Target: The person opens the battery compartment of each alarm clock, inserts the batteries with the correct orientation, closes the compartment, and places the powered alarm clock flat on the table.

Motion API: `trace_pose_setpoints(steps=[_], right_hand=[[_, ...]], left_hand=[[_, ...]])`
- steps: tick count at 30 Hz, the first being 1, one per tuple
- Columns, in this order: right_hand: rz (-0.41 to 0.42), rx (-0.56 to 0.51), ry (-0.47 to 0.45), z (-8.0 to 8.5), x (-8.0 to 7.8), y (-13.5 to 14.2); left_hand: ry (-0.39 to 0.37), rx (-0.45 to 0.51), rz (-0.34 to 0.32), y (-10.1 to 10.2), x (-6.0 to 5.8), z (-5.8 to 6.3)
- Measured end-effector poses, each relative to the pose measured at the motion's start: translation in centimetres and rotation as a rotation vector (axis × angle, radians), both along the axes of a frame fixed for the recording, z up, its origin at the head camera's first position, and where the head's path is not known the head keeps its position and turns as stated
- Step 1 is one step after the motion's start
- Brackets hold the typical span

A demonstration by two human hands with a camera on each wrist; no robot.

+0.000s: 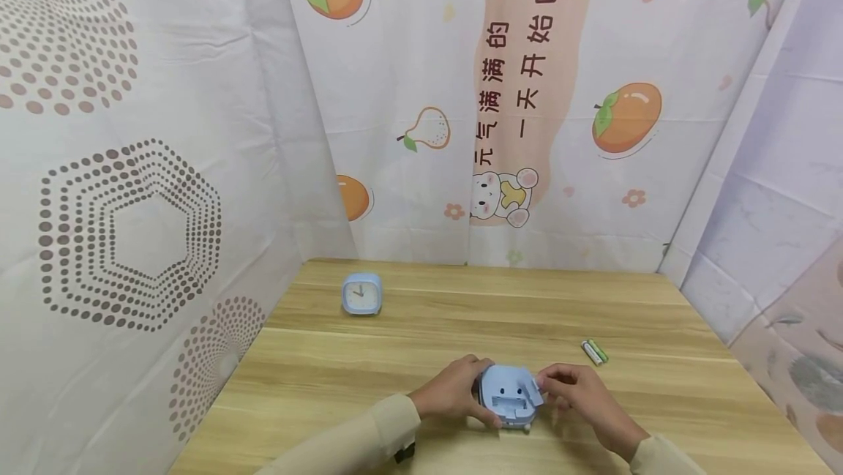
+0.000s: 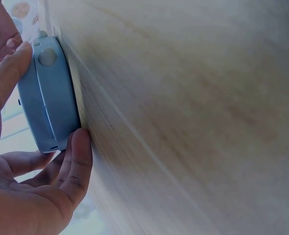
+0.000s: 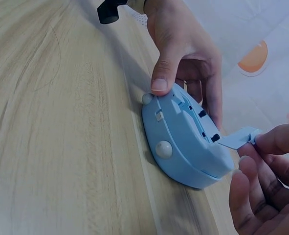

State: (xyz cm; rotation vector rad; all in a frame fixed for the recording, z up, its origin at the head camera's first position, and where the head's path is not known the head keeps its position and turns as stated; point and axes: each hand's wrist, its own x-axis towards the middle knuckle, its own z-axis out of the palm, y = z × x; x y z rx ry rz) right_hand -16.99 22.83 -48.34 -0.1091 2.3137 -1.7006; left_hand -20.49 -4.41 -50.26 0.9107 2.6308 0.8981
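A light blue alarm clock (image 1: 498, 378) lies on the wooden table with its back facing up and its battery compartment (image 1: 509, 403) uncovered. My left hand (image 1: 453, 389) grips its left side, thumb at the near edge and fingers round the far one. At the clock's right, my right hand (image 1: 582, 396) pinches a small light blue battery cover (image 3: 238, 138) between thumb and fingertips. That cover is tilted up and overlaps the clock's right edge in the head view. Two round white feet (image 3: 164, 150) stick out from the clock's near side.
Two batteries, one white (image 1: 591, 353) and one green (image 1: 598, 350), lie side by side at the right beyond my right hand. A second light blue clock (image 1: 362, 294) stands upright at the table's back left. Printed curtains (image 1: 408, 58) enclose the wooden table (image 1: 474, 314).
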Motion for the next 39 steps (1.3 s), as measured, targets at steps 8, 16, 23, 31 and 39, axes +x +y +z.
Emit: trace_pose_setpoints(steps=[8, 16, 23, 31, 39], right_hand=[[-0.028, 0.002, -0.028, 0.1, -0.2, 0.7], [-0.066, 0.025, -0.031, -0.3, -0.2, 1.5], [-0.095, 0.008, -0.039, -0.4, -0.3, 2.3], [-0.136, 0.026, -0.024, -0.6, -0.4, 3.1], [-0.187, 0.043, -0.031, -0.8, -0.5, 3.8]], left_hand=[[0.003, 0.005, 0.001, 0.1, -0.1, -0.1], [-0.021, -0.023, 0.020, 0.1, 0.3, -0.1], [-0.006, -0.036, 0.027, 0.1, 0.3, 0.0], [-0.018, -0.032, 0.022, 0.1, -0.1, -0.1], [-0.016, -0.044, 0.020, 0.1, -0.2, -0.3]])
